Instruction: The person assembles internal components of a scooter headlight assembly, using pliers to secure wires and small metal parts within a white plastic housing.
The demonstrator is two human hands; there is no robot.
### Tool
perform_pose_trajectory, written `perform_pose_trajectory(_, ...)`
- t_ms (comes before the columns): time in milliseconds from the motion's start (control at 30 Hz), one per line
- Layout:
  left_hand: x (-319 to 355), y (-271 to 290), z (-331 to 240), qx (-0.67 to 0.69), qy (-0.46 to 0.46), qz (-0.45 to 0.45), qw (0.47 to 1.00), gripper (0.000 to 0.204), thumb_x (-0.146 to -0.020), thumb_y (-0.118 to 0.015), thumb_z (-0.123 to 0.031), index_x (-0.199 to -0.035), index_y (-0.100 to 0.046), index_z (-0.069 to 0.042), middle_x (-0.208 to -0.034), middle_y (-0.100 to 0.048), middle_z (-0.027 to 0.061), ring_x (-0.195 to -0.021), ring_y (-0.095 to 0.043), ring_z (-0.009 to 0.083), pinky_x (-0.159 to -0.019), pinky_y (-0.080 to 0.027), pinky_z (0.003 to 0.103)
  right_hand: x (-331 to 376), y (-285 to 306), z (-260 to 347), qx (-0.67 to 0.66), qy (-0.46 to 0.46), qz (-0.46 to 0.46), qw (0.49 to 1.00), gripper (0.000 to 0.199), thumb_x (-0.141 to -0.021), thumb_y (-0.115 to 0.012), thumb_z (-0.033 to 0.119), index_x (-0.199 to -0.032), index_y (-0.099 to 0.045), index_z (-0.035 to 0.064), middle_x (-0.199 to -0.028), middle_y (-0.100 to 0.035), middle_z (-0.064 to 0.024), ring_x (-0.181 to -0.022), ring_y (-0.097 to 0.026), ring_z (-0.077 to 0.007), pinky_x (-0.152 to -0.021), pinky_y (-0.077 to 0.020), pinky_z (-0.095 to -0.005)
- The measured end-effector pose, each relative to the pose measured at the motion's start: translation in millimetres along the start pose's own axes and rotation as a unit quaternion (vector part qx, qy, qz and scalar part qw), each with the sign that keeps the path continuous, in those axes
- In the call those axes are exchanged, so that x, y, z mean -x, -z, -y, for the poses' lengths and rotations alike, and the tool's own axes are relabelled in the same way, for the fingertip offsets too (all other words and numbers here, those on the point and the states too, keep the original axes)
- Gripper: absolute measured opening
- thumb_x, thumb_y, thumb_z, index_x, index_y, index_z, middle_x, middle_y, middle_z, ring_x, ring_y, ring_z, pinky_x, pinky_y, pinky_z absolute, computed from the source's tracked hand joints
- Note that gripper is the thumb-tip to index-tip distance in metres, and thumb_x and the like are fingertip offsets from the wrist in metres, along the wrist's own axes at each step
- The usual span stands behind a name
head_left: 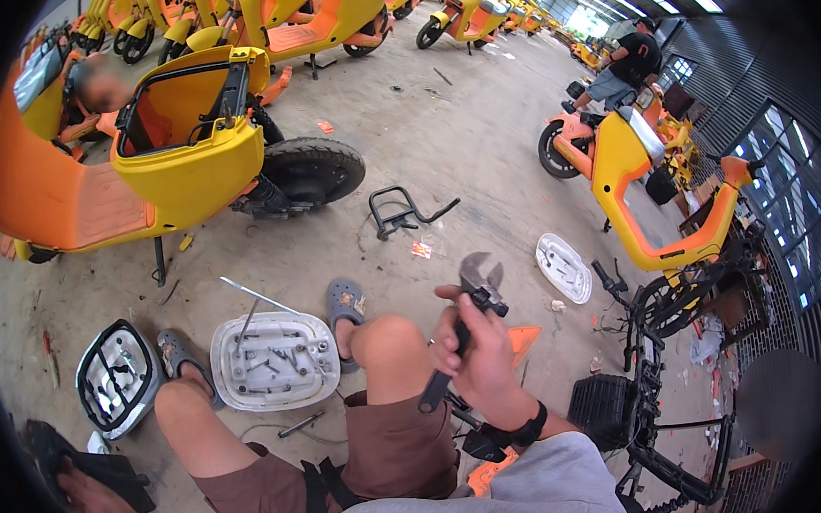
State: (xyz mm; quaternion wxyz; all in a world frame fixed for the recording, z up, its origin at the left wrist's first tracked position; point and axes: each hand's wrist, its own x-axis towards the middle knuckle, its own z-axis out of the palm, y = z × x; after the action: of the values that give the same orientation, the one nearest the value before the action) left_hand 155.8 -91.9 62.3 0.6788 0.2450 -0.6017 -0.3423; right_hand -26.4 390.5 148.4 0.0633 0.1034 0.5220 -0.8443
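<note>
My right hand [477, 351] is raised above my right knee, fingers wrapped round the dark handle of an adjustable wrench [480, 285]. The wrench's jaws point up and stand apart, with nothing between them. At the lower left edge, my left hand [89, 502] is closed on a black part [114, 480], whose shape is partly lost in the dark rim of the picture. On the floor between my feet lies a white tray-like shell [222, 367] holding several bolts and small metal pieces. A long thin metal strip [260, 294] rests across its far edge.
A yellow-orange scooter [190, 181] stands at the left with its rear body open. A black bracket [398, 210] lies ahead. A black-rimmed white shell [84, 380] is beside my left foot. At right are a bare black frame [639, 384] and another scooter [613, 188]; a person [638, 54] stands beyond.
</note>
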Motion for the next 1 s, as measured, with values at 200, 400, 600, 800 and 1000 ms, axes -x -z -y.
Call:
perform_pose_trajectory(200, 46.6, -150.5, -68.5, 0.339, 0.344, 0.31, 0.819, 0.042, -0.106, -0.048, -0.036, -0.128, -0.05, -0.001, -0.125, -0.061, 0.0191, -0.11, -0.065, 0.029, -0.089, -0.057, 0.038, -38.6, -84.6, -48.4, 0.079, -0.098, 0.189, 0.974, 0.036, -0.107, -0.047, 0.027, -0.131, -0.051, 0.0007, -0.074, -0.049, -0.0003, -0.052, -0.039, -0.0067, -0.048, -0.032, -0.0224)
perform_pose_trajectory(400, 71.5, -223.6, -66.0, 0.378, 0.587, 0.406, 0.59, 0.042, -0.106, -0.041, -0.041, -0.125, -0.052, -0.005, -0.124, -0.062, 0.0192, -0.107, -0.067, 0.0307, -0.085, -0.06, 0.044, -93.9, -122.1, -96.7, 0.256, 0.046, 0.24, 0.935, 0.038, -0.098, -0.061, 0.022, -0.126, -0.06, -0.0033, -0.079, -0.052, 0.0057, -0.068, -0.043, -0.0035, -0.059, -0.0342, -0.021)
perform_pose_trajectory(600, 93.0, -220.3, -19.7, 0.411, 0.661, 0.398, 0.486, 0.043, -0.1, -0.051, -0.021, -0.14, -0.043, -0.007, -0.135, -0.054, 0.0275, -0.128, -0.052, 0.0404, -0.101, -0.047, 0.056, -105.4, -122.0, -117.1, 0.286, 0.07, 0.274, 0.915, 0.051, -0.096, -0.063, 0.023, -0.135, -0.053, -0.0072, -0.091, -0.061, -0.0016, -0.081, -0.05, -0.0063, -0.076, -0.0437, -0.0215)
perform_pose_trajectory(800, 94.7, -209.3, -31.3, 0.422, 0.706, 0.433, 0.369, 0.083, -0.078, -0.057, -0.001, -0.155, -0.025, -0.01, -0.151, -0.038, 0.0243, -0.137, -0.043, 0.0402, -0.111, -0.035, 0.063, -103.4, -104.6, -136.8, 0.429, 0.157, 0.3, 0.837, 0.063, -0.078, -0.081, 0.024, -0.13, -0.059, -0.0049, -0.086, -0.067, -0.0116, -0.065, -0.054, -0.0178, -0.061, -0.0433, -0.0296)
perform_pose_trajectory(1000, 94.1, -206.8, -40.6, 0.404, 0.654, 0.491, 0.41, 0.101, -0.074, -0.052, 0.014, -0.159, -0.007, -0.014, -0.149, -0.032, 0.0158, -0.138, -0.041, 0.0298, -0.113, -0.039, 0.052, -103.5, -95.6, -142.1, 0.462, 0.239, 0.3, 0.8, 0.068, -0.074, -0.085, 0.021, -0.131, -0.058, -0.0041, -0.082, -0.06, -0.0087, -0.063, -0.054, -0.0162, -0.053, -0.0415, -0.0263)
